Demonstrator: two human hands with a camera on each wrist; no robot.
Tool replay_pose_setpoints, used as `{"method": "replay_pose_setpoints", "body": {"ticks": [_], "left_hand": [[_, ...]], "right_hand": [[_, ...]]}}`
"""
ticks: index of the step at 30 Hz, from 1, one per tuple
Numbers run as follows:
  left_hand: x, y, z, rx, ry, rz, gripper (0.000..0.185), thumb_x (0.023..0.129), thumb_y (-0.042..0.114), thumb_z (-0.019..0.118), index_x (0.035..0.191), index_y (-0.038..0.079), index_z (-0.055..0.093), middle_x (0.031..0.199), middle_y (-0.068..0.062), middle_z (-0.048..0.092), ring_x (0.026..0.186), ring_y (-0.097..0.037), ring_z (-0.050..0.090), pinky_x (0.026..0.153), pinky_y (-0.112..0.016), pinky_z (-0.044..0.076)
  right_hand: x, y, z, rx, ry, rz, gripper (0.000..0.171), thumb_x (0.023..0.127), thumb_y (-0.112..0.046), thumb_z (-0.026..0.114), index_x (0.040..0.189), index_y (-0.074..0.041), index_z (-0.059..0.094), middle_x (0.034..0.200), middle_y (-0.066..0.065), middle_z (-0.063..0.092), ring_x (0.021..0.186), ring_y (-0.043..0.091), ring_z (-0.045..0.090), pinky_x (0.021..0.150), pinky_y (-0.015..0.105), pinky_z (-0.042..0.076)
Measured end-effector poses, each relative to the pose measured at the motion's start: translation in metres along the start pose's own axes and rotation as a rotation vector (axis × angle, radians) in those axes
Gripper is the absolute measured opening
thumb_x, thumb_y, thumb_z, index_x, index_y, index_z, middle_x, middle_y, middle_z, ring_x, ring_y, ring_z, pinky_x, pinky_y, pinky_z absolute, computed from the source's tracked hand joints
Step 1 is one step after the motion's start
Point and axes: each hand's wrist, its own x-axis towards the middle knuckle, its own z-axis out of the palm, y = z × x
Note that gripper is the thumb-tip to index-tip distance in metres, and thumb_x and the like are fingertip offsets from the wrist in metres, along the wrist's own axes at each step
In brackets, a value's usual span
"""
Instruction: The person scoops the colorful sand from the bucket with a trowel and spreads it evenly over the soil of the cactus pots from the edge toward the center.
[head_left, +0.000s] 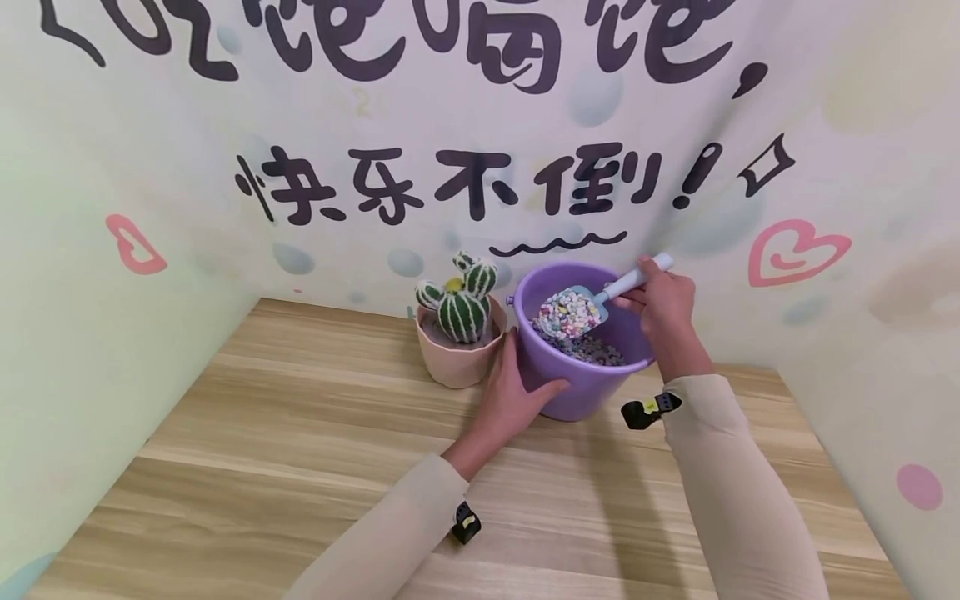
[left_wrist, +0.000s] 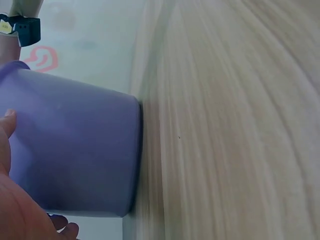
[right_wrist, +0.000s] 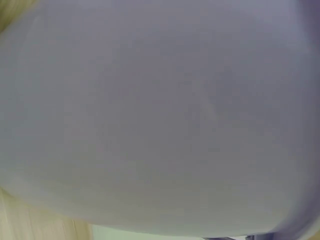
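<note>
Risks first, left to right. Cactus pot (head_left: 459,354) just beside bucket (head_left: 581,379), left of it, both on surface (head_left: 300,467) by the back wall. Could get knocked or shoved if bucket slides under left-hand pressure. Bucket itself probably stable: broad base flat on surface (left_wrist: 235,125), left hand (head_left: 513,392) bracing its wall.

Main spill risk: scoop (head_left: 581,308) heaped with pebbles (head_left: 566,312), mixed colours, piled near its lip. Any tilt or jerk likely to shed some. Over bucket now, so drops land back on pebbles inside; once past rim toward pot, strays probably hit surface and roll. Handle end sticks out past right hand, so a rim knock could flick the load.

Pose. Left hand: palm and fingers spread against bucket's near wall, thumb pointing right along it, grip wrapped on bucket wall (left_wrist: 75,150), not pinching. Forearm angled in from lower centre, sleeve to wrist. Right hand (head_left: 663,308): above bucket's right rim, grip closed around scoop handle, blade pointing left and roughly level, above pebble fill. Forearm coming up from lower right, wrist bent down.

Right wrist view: only blurred purple bucket wall (right_wrist: 160,120), no fingers visible.
</note>
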Motion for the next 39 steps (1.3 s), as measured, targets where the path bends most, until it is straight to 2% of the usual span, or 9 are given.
{"method": "replay_pose_setpoints", "body": {"ticks": [3, 10, 16, 22, 28, 31, 34, 39], "left_hand": [[-0.005, 0.001, -0.004, -0.004, 0.002, 0.013, 0.11, 0.078, 0.057, 0.074, 0.157, 0.017, 0.009, 0.162, -0.007, 0.019, 0.147, -0.025, 0.021, 0.116, -0.046, 0.026], [-0.017, 0.01, -0.014, -0.046, -0.019, -0.007, 0.099, 0.085, 0.052, 0.07, 0.157, 0.014, 0.013, 0.162, -0.006, 0.019, 0.147, -0.023, 0.019, 0.116, -0.048, 0.026], [-0.027, 0.017, -0.027, -0.117, -0.01, -0.009, 0.089, 0.088, 0.045, 0.069, 0.156, 0.017, 0.019, 0.158, -0.005, 0.03, 0.143, -0.025, 0.03, 0.114, -0.048, 0.031], [-0.033, 0.023, -0.039, -0.141, 0.032, 0.024, 0.082, 0.089, 0.041, 0.069, 0.155, 0.024, 0.023, 0.154, -0.006, 0.037, 0.137, -0.025, 0.04, 0.11, -0.046, 0.037], [-0.034, 0.021, -0.048, -0.148, 0.094, 0.113, 0.082, 0.089, 0.032, 0.072, 0.154, 0.014, 0.025, 0.15, -0.011, 0.041, 0.136, -0.026, 0.042, 0.111, -0.046, 0.037], [-0.034, 0.021, -0.054, -0.106, 0.136, 0.134, 0.082, 0.088, 0.032, 0.073, 0.152, 0.011, 0.028, 0.148, -0.009, 0.043, 0.135, -0.025, 0.043, 0.11, -0.046, 0.038], [-0.035, 0.022, -0.061, -0.06, 0.168, 0.132, 0.081, 0.087, 0.035, 0.073, 0.152, 0.012, 0.03, 0.147, -0.009, 0.045, 0.133, -0.026, 0.044, 0.108, -0.049, 0.039], [-0.036, 0.019, -0.07, -0.027, 0.202, 0.136, 0.08, 0.087, 0.034, 0.073, 0.151, 0.011, 0.032, 0.145, -0.013, 0.047, 0.131, -0.027, 0.046, 0.106, -0.048, 0.04]], "right_hand": [[-0.001, -0.003, -0.003, 0.009, 0.008, 0.003, 0.028, 0.098, -0.029, 0.058, 0.111, -0.006, 0.049, 0.066, 0.004, 0.067, 0.06, 0.016, 0.071, 0.061, 0.029, 0.059], [-0.004, -0.01, -0.014, 0.077, 0.001, 0.031, 0.048, 0.096, -0.029, 0.061, 0.13, 0.0, 0.045, 0.069, 0.008, 0.07, 0.062, 0.018, 0.071, 0.061, 0.031, 0.059], [-0.006, -0.012, -0.025, 0.123, 0.014, 0.061, 0.044, 0.093, -0.03, 0.064, 0.125, -0.003, 0.048, 0.07, 0.009, 0.071, 0.064, 0.019, 0.072, 0.062, 0.032, 0.059], [-0.01, -0.012, -0.035, 0.17, -0.002, 0.06, 0.043, 0.093, -0.029, 0.065, 0.122, -0.003, 0.048, 0.068, 0.01, 0.07, 0.063, 0.022, 0.072, 0.061, 0.034, 0.059], [-0.017, -0.01, -0.04, 0.269, -0.013, 0.092, 0.045, 0.093, -0.027, 0.066, 0.126, -0.004, 0.046, 0.069, 0.015, 0.069, 0.063, 0.026, 0.071, 0.061, 0.037, 0.059], [-0.021, -0.009, -0.042, 0.301, -0.012, 0.107, 0.046, 0.092, -0.027, 0.067, 0.127, -0.005, 0.046, 0.072, 0.015, 0.07, 0.065, 0.026, 0.072, 0.062, 0.037, 0.059], [-0.025, -0.009, -0.045, 0.339, -0.015, 0.116, 0.04, 0.091, -0.026, 0.068, 0.122, -0.007, 0.049, 0.075, 0.016, 0.07, 0.068, 0.027, 0.072, 0.064, 0.039, 0.058], [-0.032, -0.008, -0.051, 0.393, -0.007, 0.124, 0.037, 0.09, -0.025, 0.07, 0.116, -0.008, 0.051, 0.079, 0.015, 0.069, 0.072, 0.028, 0.072, 0.067, 0.04, 0.058]]}}
